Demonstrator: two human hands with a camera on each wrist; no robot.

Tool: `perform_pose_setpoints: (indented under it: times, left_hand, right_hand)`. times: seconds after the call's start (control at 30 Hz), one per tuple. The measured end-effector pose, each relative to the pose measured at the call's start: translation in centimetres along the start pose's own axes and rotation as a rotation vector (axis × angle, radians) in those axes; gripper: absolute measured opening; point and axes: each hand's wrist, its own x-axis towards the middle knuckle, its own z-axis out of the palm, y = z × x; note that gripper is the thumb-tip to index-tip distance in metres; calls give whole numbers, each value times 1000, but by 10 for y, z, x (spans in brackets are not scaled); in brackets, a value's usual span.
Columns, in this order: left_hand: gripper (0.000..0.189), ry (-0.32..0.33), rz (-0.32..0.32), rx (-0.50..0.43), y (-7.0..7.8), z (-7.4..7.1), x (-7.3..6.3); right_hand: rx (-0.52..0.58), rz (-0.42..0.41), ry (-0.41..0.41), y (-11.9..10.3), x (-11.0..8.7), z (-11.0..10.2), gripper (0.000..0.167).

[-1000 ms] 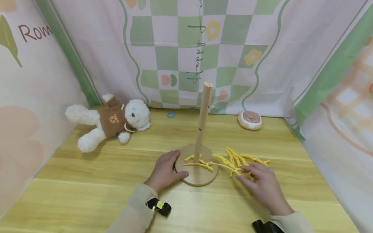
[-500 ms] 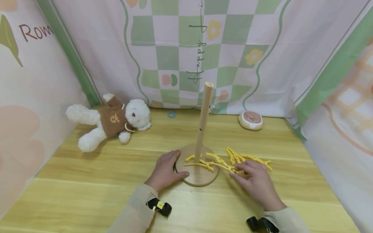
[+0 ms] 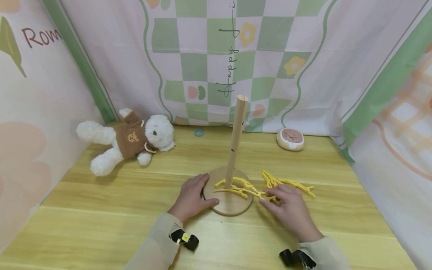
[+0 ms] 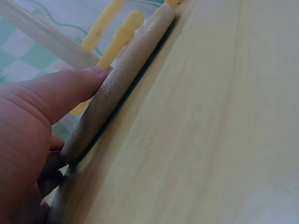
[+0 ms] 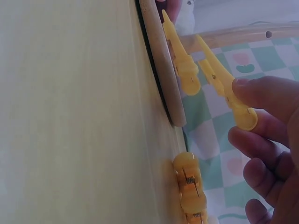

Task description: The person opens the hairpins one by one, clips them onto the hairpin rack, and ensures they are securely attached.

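Note:
A wooden stand has a round base (image 3: 224, 208) and an upright post (image 3: 237, 131) with small holes. My left hand (image 3: 192, 197) holds the left side of the base; in the left wrist view the thumb lies on the rim and the other fingers bend at its edge. One yellow alligator hair clip (image 3: 243, 195) sits low on the base, its arms on either side of the post's foot. With thumb and fingers, my right hand (image 3: 293, 210) pinches a second yellow alligator hair clip (image 5: 229, 88) by its handle end. This clip's arms are spread and point at the post.
Several more yellow clips (image 3: 298, 184) lie in a pile just behind my right hand. A white plush dog (image 3: 131, 140) lies at back left, a blue ring (image 3: 198, 132) at the back, a small pink-and-white round device (image 3: 291, 138) at back right. Printed curtains stand around the table.
My right hand has moved left with the pinched clip, bringing its spread arms over the base beside the post. My left hand and the stand stay put.

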Motion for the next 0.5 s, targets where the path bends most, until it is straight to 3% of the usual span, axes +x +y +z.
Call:
perform_pose_setpoints:
  times: [0.5]
  left_hand:
    - [90, 1, -3, -2, -2, 2, 0]
  right_hand:
    - [-2, 33, -37, -7, 7, 6, 25]
